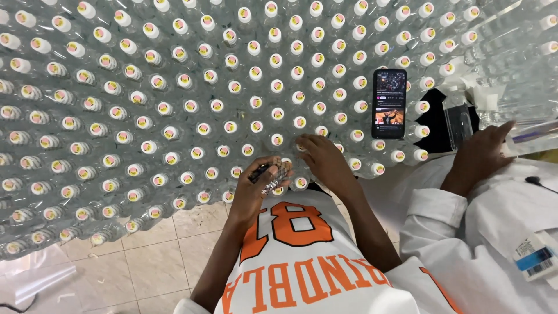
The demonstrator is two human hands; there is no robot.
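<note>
Head view, looking straight down: a huge field of clear plastic bottles with white caps and small pink-and-yellow seals (pixel 254 72) stands packed cap to cap, filling most of the frame. The person's left hand (pixel 254 187) hovers at the near edge of the field, its grip clenched around a crumpled bunch of clear shrink bands (pixel 275 178), with a dark slim object, too small to tell apart, showing between the fingers. The right hand (pixel 323 158) reaches just beyond it, fingertips (pixel 303 143) touching the cap of one bottle in the near rows; whether that grip pinches anything I cannot tell.

A black smartphone with a lit screen (pixel 389 103) lies flat on top of the bottle caps, to the right of the right hand and apart from it. Further right, a co-worker's hand (pixel 480 156) in a white sleeve (pixel 433 210) rests on a clear bottle lying on its side (pixel 532 138).

The person wears a white jersey with orange lettering (pixel 302 261). Below the bottles, beige floor tiles (pixel 145 256) show at lower left.
</note>
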